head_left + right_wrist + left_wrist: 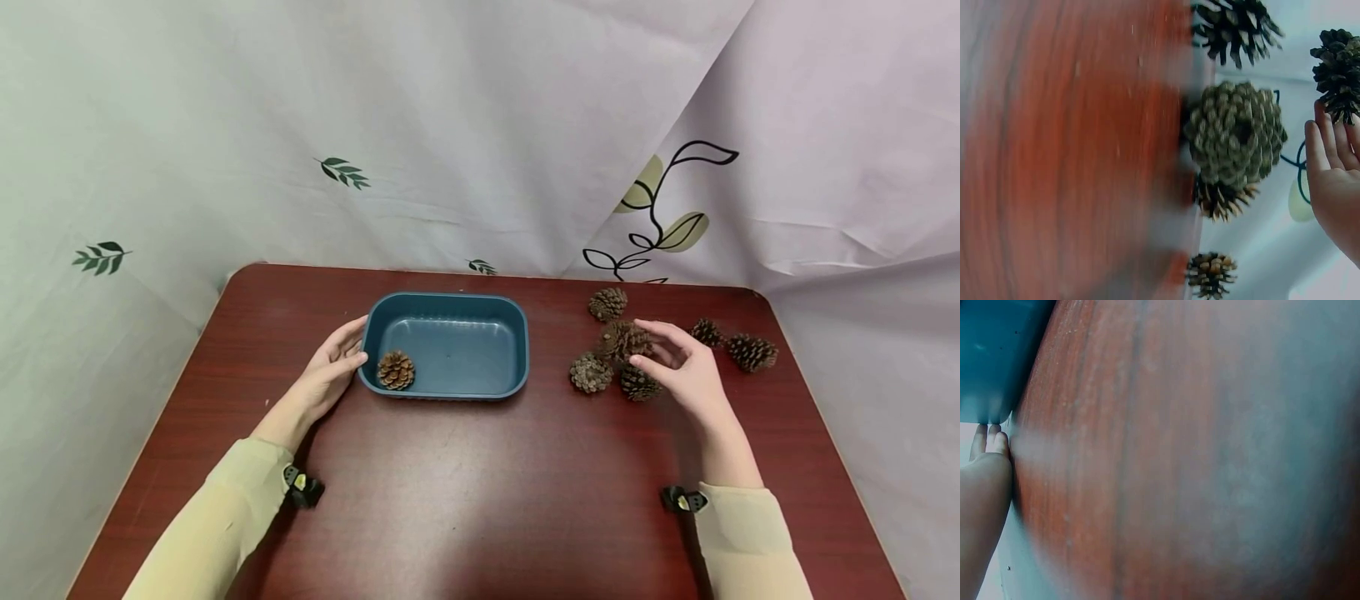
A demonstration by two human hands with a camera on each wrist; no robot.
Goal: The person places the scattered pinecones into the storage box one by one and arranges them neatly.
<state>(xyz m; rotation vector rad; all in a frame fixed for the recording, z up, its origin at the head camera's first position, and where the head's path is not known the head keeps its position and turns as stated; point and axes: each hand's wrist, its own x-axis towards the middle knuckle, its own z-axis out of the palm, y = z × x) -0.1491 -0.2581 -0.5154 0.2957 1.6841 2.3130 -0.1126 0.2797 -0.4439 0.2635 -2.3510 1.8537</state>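
Note:
At the left end of a blue rectangular tray (pixel 450 393), my left hand (pixel 330 372) rests its fingers and thumb against the outer wall. In the left wrist view the left fingers (pixel 999 442) look straight, with their tips at the tray wall (pixel 997 362). One brown pine cone (pixel 396 370) sits in the tray's near left corner. My right hand (pixel 684 367) holds a pine cone (pixel 624 340) between thumb and fingers, raised over the others. Below it lie a round pine cone (pixel 590 372) and a dark pine cone (pixel 639 382) partly hidden by the hand.
Behind the held cone lies another pine cone (pixel 607 304). Right of the right hand are a small pine cone (pixel 706 332) and a longer pine cone (pixel 752 352). The reddish-brown table (pixel 450 475) meets a pale leaf-patterned cloth (pixel 450 150) at its back edge.

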